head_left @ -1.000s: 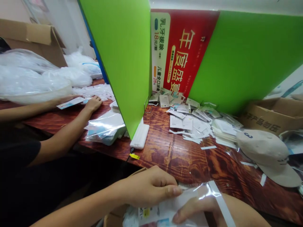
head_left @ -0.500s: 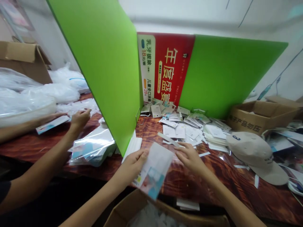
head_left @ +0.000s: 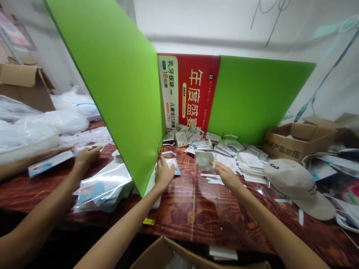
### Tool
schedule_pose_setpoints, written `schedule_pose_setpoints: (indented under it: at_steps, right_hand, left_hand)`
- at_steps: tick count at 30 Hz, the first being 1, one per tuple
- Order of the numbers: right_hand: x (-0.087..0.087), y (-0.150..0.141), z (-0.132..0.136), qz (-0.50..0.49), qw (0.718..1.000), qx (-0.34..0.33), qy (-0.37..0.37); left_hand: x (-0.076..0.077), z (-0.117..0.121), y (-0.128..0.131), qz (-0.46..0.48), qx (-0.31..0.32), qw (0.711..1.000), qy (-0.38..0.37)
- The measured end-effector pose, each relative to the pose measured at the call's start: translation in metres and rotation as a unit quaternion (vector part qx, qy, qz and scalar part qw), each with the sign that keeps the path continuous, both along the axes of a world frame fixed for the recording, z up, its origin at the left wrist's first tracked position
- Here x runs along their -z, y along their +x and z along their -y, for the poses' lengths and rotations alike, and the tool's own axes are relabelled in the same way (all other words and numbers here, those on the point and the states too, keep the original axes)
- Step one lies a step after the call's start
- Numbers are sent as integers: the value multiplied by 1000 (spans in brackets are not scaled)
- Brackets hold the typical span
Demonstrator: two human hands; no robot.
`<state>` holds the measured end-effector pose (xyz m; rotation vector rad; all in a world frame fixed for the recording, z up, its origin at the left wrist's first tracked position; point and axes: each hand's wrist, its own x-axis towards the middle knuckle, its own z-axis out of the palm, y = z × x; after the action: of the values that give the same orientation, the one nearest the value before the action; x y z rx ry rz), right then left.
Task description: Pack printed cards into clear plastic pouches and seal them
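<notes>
My left hand [head_left: 165,172] reaches over the white stack [head_left: 157,201] at the foot of the green board. Its fingers are partly turned away and blurred, so its grip cannot be made out. Just right of the fingers shows a white packet with a blue edge [head_left: 176,168]. My right hand [head_left: 227,175] is closed on the right edge of a greyish, see-through packet [head_left: 204,160]. That packet is slightly blurred, in front of the pile of small white cards and packets [head_left: 207,145]. White paper strips [head_left: 211,179] lie on the table below it.
A green board [head_left: 112,74] stands left of my hands. Beyond it, a co-worker's hands [head_left: 86,155] are near a printed packet [head_left: 52,163] and a packet stack [head_left: 103,186]. On the right are a cap [head_left: 291,183] and cardboard box [head_left: 297,140]. Another box [head_left: 165,250] sits below the table edge.
The printed packet is no longer held low in front of me. My left hand has moved up and forward to the white stack; my right hand now has a greyish packet instead of a white strip.
</notes>
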<state>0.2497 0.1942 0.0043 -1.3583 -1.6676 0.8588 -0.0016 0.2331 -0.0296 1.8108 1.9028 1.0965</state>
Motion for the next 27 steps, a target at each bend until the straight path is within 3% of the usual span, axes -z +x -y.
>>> schedule_pose_setpoints:
  at_steps: [2, 6, 10, 11, 13, 15, 17, 20, 24, 27]
  right_hand:
    - [-14, 4, 22, -77, 996, 9, -32]
    - [-32, -11, 72, -204, 976, -6, -83]
    - [-44, -28, 122, -232, 967, -74, -81]
    - [-47, -29, 131, -194, 977, -77, -35]
    - [-52, -29, 146, -58, 989, -43, 132]
    - [-57, -29, 154, 86, 951, -7, 296]
    - [-60, -31, 158, 162, 916, -17, 366]
    - [-65, -37, 164, 170, 920, -49, 350]
    - [-69, -42, 176, 122, 947, -89, 283]
    - [-69, -39, 185, 86, 963, -119, 226]
  left_hand:
    - [-5, 21, 14, -24, 82, 995, 55]
    - [-18, 80, 36, -41, 281, 951, 125]
    - [-36, 119, 40, 12, 359, 925, 123]
    - [-40, 127, 39, 36, 369, 922, 111]
    - [-49, 142, 36, 96, 384, 915, 76]
    - [-57, 158, 33, 161, 390, 906, 29]
    - [-62, 176, 31, 210, 390, 897, -11]
    - [-68, 199, 31, 322, 387, 859, -93]
    - [-64, 220, 33, 524, 349, 744, -225]
    - [-54, 228, 32, 565, 334, 711, -252]
